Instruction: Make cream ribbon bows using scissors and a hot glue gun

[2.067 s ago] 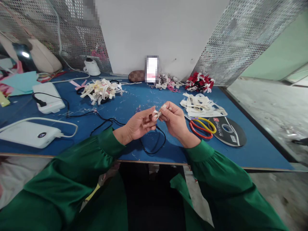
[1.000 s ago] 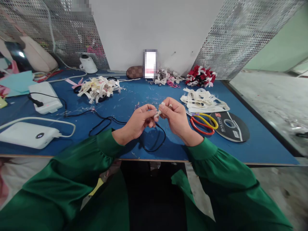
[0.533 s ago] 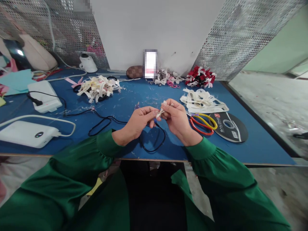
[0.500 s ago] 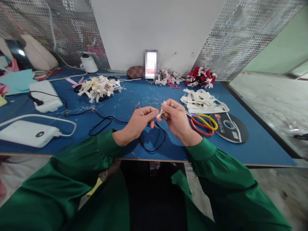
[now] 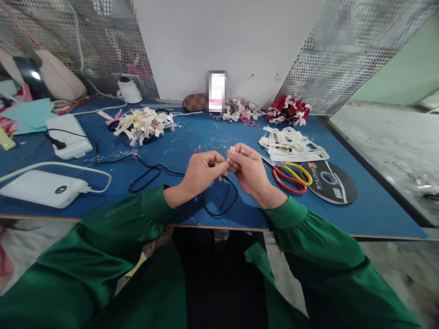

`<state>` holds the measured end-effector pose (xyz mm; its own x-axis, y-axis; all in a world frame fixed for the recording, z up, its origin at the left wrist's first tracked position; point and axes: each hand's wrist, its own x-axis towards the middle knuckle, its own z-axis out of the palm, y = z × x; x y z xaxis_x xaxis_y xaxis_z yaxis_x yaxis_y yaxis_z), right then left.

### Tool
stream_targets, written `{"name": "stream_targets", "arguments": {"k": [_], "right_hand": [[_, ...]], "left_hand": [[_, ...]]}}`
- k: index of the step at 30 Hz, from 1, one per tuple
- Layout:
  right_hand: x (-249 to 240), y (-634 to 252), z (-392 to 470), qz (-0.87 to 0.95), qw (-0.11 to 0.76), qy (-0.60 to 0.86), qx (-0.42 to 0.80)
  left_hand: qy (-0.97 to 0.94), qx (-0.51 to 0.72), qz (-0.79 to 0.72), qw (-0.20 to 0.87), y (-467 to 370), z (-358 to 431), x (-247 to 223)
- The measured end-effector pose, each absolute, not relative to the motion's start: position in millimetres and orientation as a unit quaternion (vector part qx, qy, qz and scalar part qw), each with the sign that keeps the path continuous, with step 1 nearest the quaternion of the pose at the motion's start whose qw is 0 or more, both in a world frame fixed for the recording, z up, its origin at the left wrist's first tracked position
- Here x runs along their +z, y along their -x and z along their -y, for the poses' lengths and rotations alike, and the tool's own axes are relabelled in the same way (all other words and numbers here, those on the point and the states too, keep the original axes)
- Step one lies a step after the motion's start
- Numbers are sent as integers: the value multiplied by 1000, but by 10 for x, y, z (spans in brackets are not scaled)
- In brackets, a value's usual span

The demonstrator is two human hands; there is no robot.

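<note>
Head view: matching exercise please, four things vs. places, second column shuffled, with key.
Things
1. small pale fabric piece
2. red-and-yellow-handled metal scissors
3. white rectangular plastic device with dark oval display
4. red-and-white fabric heap

Places
A. front left of the blue flat-topped table
B. back right of the table
C. at the fingertips of the left hand and right hand
D. lying just to the right of the right hand

Pairs: 1-C, 2-D, 3-A, 4-B
</note>
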<state>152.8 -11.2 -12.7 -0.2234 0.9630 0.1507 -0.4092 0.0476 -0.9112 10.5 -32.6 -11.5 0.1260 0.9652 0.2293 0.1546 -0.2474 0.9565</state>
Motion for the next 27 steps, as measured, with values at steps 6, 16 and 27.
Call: {"name": "stream_targets", "arguments": {"k": [6, 16, 27], "right_hand": [[-54, -1664, 25, 619, 503, 268, 541], [-91, -1800, -95, 776, 393, 393, 298], [-310, -1634, -52, 909, 171, 375, 60]], "left_hand": [[-614, 504, -436, 424, -20, 307, 33], [-512, 643, -402, 403, 301, 97, 253], [-504, 649, -410, 396, 312, 78, 247]]}}
